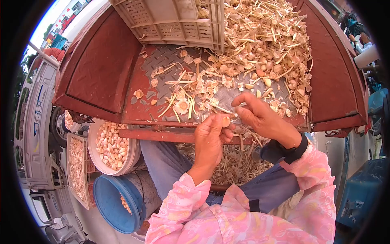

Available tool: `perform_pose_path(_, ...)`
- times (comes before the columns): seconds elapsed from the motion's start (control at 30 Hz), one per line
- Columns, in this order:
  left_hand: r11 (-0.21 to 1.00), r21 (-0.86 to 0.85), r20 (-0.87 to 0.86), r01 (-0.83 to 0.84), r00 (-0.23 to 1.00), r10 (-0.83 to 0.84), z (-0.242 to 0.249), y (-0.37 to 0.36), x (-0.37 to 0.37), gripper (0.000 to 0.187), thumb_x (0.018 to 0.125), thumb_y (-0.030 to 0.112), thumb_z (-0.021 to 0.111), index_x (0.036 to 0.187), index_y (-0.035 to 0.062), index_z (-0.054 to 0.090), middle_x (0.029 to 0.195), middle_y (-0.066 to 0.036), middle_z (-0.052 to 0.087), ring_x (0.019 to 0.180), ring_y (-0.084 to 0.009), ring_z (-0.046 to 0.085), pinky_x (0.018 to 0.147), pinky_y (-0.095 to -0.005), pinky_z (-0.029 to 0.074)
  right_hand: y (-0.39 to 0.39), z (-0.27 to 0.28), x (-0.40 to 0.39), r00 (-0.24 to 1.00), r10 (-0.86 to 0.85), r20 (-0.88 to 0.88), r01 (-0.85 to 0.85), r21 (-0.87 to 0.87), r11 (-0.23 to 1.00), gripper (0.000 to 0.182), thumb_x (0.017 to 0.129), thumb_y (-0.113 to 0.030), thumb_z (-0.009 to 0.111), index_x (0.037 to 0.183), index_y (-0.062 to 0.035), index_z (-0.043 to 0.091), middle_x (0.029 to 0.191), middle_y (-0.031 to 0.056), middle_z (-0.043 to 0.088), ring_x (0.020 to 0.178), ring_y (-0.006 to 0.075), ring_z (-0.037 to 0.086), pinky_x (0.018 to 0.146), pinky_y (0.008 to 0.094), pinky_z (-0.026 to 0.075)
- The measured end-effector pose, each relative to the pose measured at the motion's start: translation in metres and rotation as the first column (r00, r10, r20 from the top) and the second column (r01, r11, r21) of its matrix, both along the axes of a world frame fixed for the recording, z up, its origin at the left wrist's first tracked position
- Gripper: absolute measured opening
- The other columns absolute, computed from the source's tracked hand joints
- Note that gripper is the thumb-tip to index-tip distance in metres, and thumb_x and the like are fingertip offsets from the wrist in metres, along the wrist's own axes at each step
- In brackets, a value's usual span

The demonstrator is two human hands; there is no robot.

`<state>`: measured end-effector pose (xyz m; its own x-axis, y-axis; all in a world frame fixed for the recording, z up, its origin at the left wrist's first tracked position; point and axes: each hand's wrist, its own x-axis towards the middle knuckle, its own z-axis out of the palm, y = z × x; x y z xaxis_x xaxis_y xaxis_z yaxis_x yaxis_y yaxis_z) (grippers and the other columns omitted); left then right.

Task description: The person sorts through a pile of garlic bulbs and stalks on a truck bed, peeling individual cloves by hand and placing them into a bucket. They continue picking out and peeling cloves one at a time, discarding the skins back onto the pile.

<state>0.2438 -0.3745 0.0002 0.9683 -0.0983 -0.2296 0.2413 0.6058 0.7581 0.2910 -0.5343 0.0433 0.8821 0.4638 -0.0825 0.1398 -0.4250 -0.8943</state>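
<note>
My left hand [210,142] pinches a peeled-looking garlic clove [226,121] between thumb and fingers, just in front of the truck bed's edge. Close beside it on the right is my right hand [260,116], its thumb and forefinger curled near the clove. A thin pale strip [221,109] lies by the right fingertips; I cannot tell whether that hand holds it. Garlic skins and stems [195,83] are scattered on the metal bed beyond both hands. Some loose cloves [260,73] lie at the foot of a big heap of garlic waste [268,32].
A plastic crate [170,24] stands tilted at the back of the red bed [95,65]. To the left are a white bucket [92,140] of garlic cloves, a blue bucket [103,195] and a crate of garlic [77,166]. More husks [239,162] lie below, between my legs.
</note>
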Motion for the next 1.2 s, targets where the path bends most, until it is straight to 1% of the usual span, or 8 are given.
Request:
perform_pose_path(0.07,0.998,-0.066,-0.020,-0.008,1.000,0.007,0.005,0.013,0.000,0.027,0.096,0.024,0.048,0.100,-0.0007,0.058,0.079,-0.009,0.062,0.061,-0.0077,0.055,0.051,-0.0170,0.043,-0.019,0.029,0.002,0.945,0.274,-0.177,-0.309,-0.218,0.926,0.013,0.090,-0.014,0.050,0.094,-0.0032,0.057,0.070,0.0157,0.055,0.068,0.0341,0.056,0.063,0.0396,0.044)
perform_pose_path(0.27,0.909,0.071,0.086,-0.410,0.911,0.404,0.024,0.129,-0.003,0.024,0.094,0.021,0.052,0.103,-0.0011,0.057,0.082,-0.010,0.062,0.063,-0.0090,0.055,0.051,-0.0180,0.045,-0.064,-0.015,0.036,0.806,-0.161,0.569,0.382,-0.293,0.877,0.011,0.081,-0.013,0.061,0.088,-0.0038,0.060,0.079,0.0160,0.060,0.078,0.0330,0.059,0.067,0.0411,0.045)
perform_pose_path(0.4,0.395,0.556,0.385,-0.732,0.648,0.658,-0.004,0.260,-0.005,0.022,0.094,0.023,0.052,0.101,0.0032,0.059,0.083,-0.004,0.062,0.068,-0.0050,0.054,0.060,-0.0177,0.043,-0.065,-0.035,0.046,0.837,-0.073,0.543,0.330,-0.394,0.858,0.012,0.079,-0.012,0.061,0.085,-0.0030,0.058,0.078,0.0160,0.060,0.076,0.0341,0.059,0.067,0.0429,0.045)
perform_pose_path(0.53,-0.204,0.944,0.327,-0.258,0.804,0.496,-0.028,0.331,-0.015,0.028,0.092,0.017,0.052,0.109,-0.0038,0.059,0.093,-0.010,0.064,0.079,-0.0140,0.059,0.073,-0.0258,0.047,-0.059,-0.040,0.050,0.906,-0.016,0.423,0.250,-0.504,0.827,0.013,0.080,-0.014,0.062,0.085,-0.0028,0.056,0.075,0.0117,0.060,0.069,0.0270,0.059,0.062,0.0371,0.045)
perform_pose_path(0.67,0.236,0.764,0.501,-0.600,0.783,0.367,0.018,0.211,-0.003,0.023,0.091,0.011,0.052,0.108,-0.0027,0.060,0.101,-0.010,0.063,0.086,-0.0138,0.061,0.074,-0.0250,0.047,-0.059,-0.025,0.051,0.963,-0.255,-0.088,0.255,-0.005,0.967,0.009,0.086,-0.014,0.060,0.091,-0.0076,0.057,0.077,0.0047,0.062,0.062,0.0119,0.055,0.056,0.0257,0.043)
perform_pose_path(0.8,0.954,0.295,0.089,0.047,0.993,-0.076,0.037,0.071,0.007,0.031,0.096,0.015,0.046,0.119,-0.0049,0.049,0.108,-0.018,0.061,0.089,-0.0176,0.064,0.069,-0.0231,0.054,-0.057,-0.016,0.052,0.905,-0.065,-0.421,0.246,0.392,0.887,0.009,0.090,-0.018,0.058,0.095,-0.0108,0.056,0.079,-0.0010,0.063,0.061,0.0029,0.053,0.054,0.0157,0.039)
perform_pose_path(1.0,0.803,-0.539,-0.115,0.254,0.922,-0.370,-0.005,-0.012,0.032,0.039,0.098,0.027,0.042,0.120,-0.0039,0.046,0.105,-0.017,0.058,0.082,-0.0183,0.061,0.065,-0.0228,0.054,-0.027,-0.010,0.029,0.996,-0.004,-0.088,0.023,0.215,0.976,0.011,0.087,-0.013,0.061,0.091,-0.0029,0.063,0.080,0.0004,0.061,0.062,0.0065,0.054,0.056,0.0210,0.044)
perform_pose_path(1.2,0.954,0.026,0.125,-0.300,0.947,0.294,0.031,0.111,0.012,0.026,0.096,0.018,0.048,0.110,-0.0025,0.055,0.079,-0.001,0.051,0.054,-0.0023,0.037,0.042,-0.0145,0.028,-0.055,-0.040,0.064,0.706,0.049,0.707,0.213,-0.277,0.937,0.019,0.080,-0.006,0.058,0.099,-0.0064,0.063,0.086,0.0105,0.058,0.077,0.0285,0.061,0.067,0.0370,0.048)
